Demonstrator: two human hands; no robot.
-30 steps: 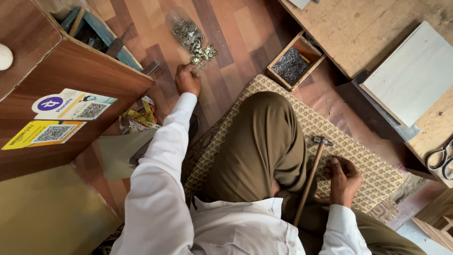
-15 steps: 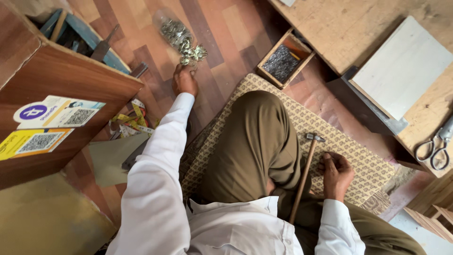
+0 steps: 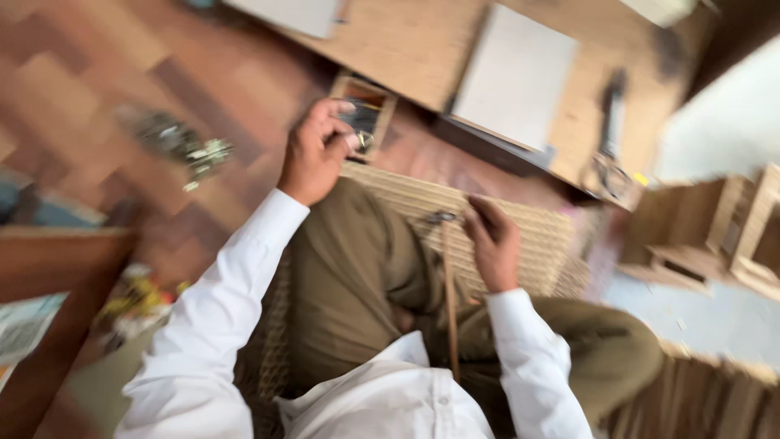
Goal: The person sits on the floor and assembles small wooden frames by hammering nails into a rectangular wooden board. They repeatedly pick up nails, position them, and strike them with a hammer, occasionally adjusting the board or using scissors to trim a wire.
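**Small pieces in hand, hammer idle**

While the woven mat (image 3: 520,236) covers the floor under the seated person, the hammer (image 3: 448,284) lies along the lap, the right hand (image 3: 493,244) resting loosely curled at its head. The left hand (image 3: 318,150) pinches small metal pieces, raised near the little tray (image 3: 367,114); nothing looks hammered yet.

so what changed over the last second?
The left hand left the pile of small metal parts on the floor and lifted toward the small wooden tray, pinching something small. The right hand stays by the hammer on the woven mat.
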